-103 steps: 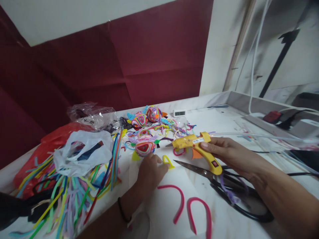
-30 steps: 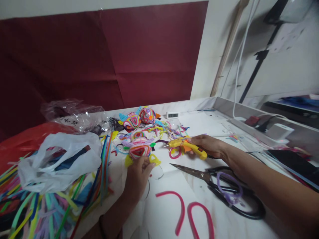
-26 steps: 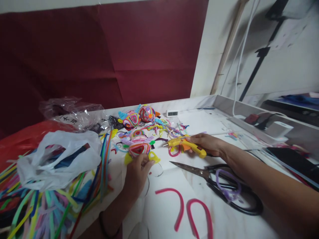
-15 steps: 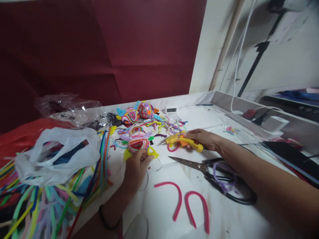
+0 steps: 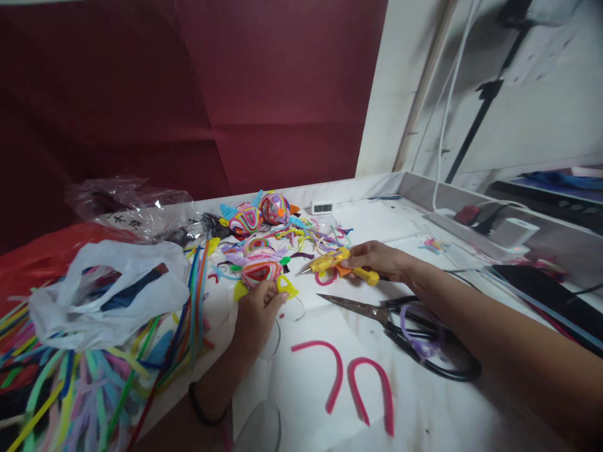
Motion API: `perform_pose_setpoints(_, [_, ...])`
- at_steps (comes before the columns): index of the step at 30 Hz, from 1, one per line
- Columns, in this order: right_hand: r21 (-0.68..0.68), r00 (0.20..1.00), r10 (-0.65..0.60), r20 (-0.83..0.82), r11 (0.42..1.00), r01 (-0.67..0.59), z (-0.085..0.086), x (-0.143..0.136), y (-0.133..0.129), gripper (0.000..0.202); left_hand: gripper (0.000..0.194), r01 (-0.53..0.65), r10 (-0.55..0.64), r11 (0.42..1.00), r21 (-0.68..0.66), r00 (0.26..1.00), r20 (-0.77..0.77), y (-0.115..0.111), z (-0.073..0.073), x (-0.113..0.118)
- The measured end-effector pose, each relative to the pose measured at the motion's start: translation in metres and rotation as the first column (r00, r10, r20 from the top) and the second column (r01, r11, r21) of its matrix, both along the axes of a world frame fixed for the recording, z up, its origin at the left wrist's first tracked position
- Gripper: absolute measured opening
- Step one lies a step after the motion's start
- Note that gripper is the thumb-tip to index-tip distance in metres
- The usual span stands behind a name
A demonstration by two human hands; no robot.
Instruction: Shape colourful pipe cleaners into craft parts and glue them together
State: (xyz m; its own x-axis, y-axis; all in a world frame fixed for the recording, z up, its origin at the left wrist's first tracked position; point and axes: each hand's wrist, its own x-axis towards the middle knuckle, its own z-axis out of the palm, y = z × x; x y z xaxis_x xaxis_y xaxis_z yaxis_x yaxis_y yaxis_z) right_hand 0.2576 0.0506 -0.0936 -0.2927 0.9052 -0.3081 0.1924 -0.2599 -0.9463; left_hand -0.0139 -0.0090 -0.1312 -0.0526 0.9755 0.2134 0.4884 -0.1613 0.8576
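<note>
My right hand (image 5: 374, 260) is wrapped round a yellow hot glue gun (image 5: 330, 259), its nozzle pointing left. A pink pipe-cleaner loop (image 5: 325, 277) lies just beneath the gun. Left of the nozzle, my left hand (image 5: 258, 314) pinches a bent yellow pipe-cleaner piece (image 5: 286, 286) between thumb and fingers. Right behind those fingers sits a striped pipe-cleaner craft (image 5: 260, 271) in pink, red and white; whether the hand also grips it I cannot tell. The nozzle tip is a little apart from the yellow piece.
Large black-handled scissors (image 5: 358, 307) lie below the glue gun, near two bent red pipe cleaners (image 5: 370, 376) on white paper. Loose pipe cleaners (image 5: 80, 389) and a white plastic bag (image 5: 108, 282) fill the left. Behind are finished round crafts (image 5: 276, 208), a small digital clock (image 5: 322, 207) and a power strip (image 5: 475, 235).
The view has shifted slightly. Both hands keep their holds, with the glue gun and yellow piece in nearly the same places. An orange glow on the gun no longer shows.
</note>
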Motion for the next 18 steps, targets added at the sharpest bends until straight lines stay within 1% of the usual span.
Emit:
perform_pose_setpoints(5, [0.04,0.996,-0.067,0.058,0.997,0.065,-0.002,0.001,0.002,0.034,0.015,0.017,-0.017,1.0,0.011,1.0,0.015,0.001,-0.004,0.0])
perform_pose_setpoints(8, [0.07,0.987,-0.134,0.092,0.989,0.127,-0.008,0.002,0.005,0.043,0.014,0.029,-0.029,1.0,0.004,1.0,-0.002,-0.001,-0.003,0.001])
perform_pose_setpoints(11, [0.104,0.973,-0.189,0.135,0.979,0.176,-0.014,0.002,0.008,0.056,0.015,0.037,-0.038,0.999,-0.022,0.999,-0.017,-0.003,0.002,0.002])
perform_pose_setpoints(14, [0.159,0.955,-0.219,0.201,0.969,0.189,-0.017,0.001,0.009,0.06,0.014,0.039,-0.04,0.998,-0.058,0.999,-0.003,-0.005,0.006,0.004])
perform_pose_setpoints(18, [0.262,0.922,-0.24,0.304,0.951,0.161,-0.02,0.002,0.011,0.058,0.014,0.041,-0.04,0.997,-0.069,0.999,0.012,-0.005,0.005,0.005])
